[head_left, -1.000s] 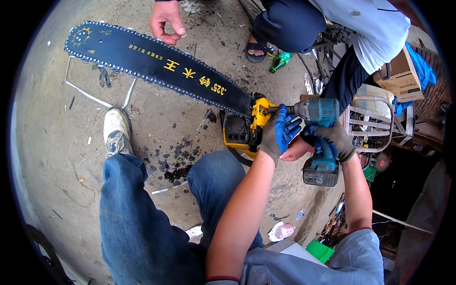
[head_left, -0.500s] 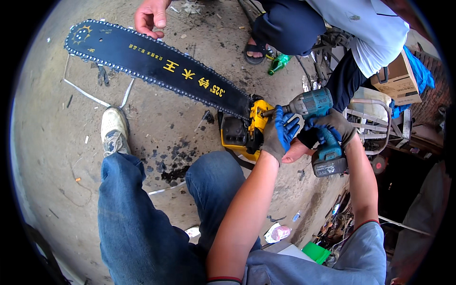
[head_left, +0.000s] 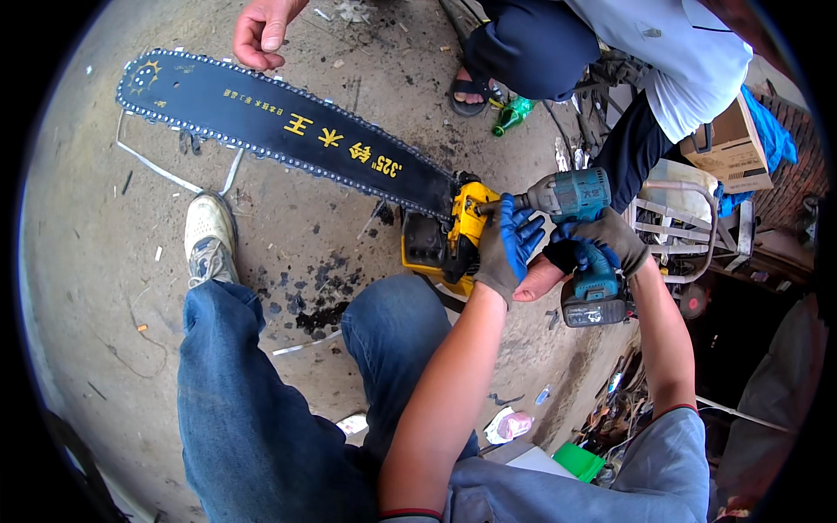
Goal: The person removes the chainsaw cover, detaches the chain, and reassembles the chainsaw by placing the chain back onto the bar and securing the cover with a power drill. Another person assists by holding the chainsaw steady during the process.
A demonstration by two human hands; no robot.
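Observation:
A chainsaw with a yellow body (head_left: 469,213) and a long black guide bar (head_left: 288,126), ringed by its chain, extends to the upper left. My right hand (head_left: 610,240), in a grey and blue glove, is closed round the handle of a teal cordless impact wrench (head_left: 580,193). The wrench's nose reaches the saw's yellow side; the exact contact is hidden. Beside that nose is my gloved left hand (head_left: 510,244), fingers apart and slightly curved. Another person's bare hand (head_left: 539,279) is just below it, partly covered. A second bare hand (head_left: 266,35), not mine, hovers by the bar's far edge.
Someone in a light shirt (head_left: 671,52) crouches at the upper right. A green bottle (head_left: 514,115) lies near their sandal (head_left: 469,91). A cardboard box (head_left: 732,148) and a metal frame (head_left: 676,231) stand on the right. Dark stains (head_left: 323,314) mark the concrete floor.
The chainsaw has tilted, its bar now lying a little lower in the picture and slightly left. The wrench's base and my right hand have shifted slightly left. The other person's upper hand moved left.

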